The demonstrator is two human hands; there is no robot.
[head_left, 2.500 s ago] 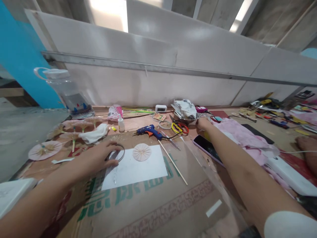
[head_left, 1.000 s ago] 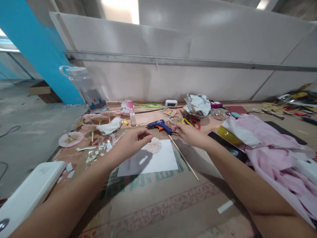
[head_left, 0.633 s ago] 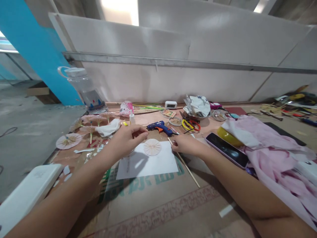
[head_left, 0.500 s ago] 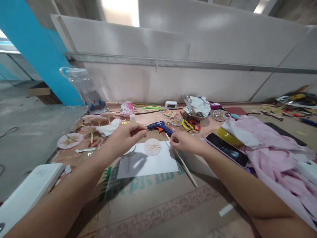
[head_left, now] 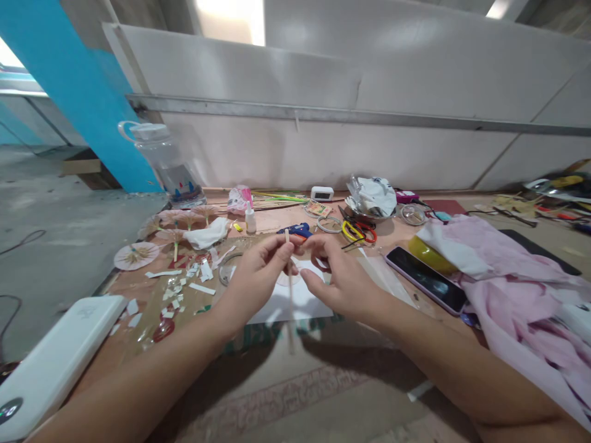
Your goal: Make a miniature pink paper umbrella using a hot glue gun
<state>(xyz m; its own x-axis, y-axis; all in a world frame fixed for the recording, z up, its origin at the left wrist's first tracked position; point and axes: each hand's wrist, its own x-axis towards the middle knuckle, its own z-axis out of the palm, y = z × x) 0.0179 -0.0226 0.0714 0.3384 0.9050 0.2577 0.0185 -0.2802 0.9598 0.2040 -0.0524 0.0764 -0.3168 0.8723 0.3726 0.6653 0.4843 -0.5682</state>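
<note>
A thin wooden stick (head_left: 290, 307) stands nearly upright between thumb and fingers of my left hand (head_left: 258, 271), its lower end pointing toward me and blurred. Beside it, my right hand (head_left: 341, 271) is bent with a gap between thumb and forefinger; its fingertips are close to the left fingers, and I see nothing in it. Beneath both hands lies a white paper sheet (head_left: 318, 307). On the sheet a pale round disc (head_left: 283, 280) is mostly covered by the hands. Just beyond them is a blue glue gun (head_left: 295, 229), partly hidden.
Several pale round paper pieces with stems (head_left: 137, 255) sit at the left, near a water bottle (head_left: 173, 166). Paper scraps (head_left: 202, 288) lie closer in. Scissors (head_left: 357, 231) are at the back, a phone (head_left: 425, 280) and pink cloth (head_left: 517, 277) at the right.
My hands have come together over the paper. The stick has passed from my right hand to my left and now stands more upright. The disc and glue gun are more covered.
</note>
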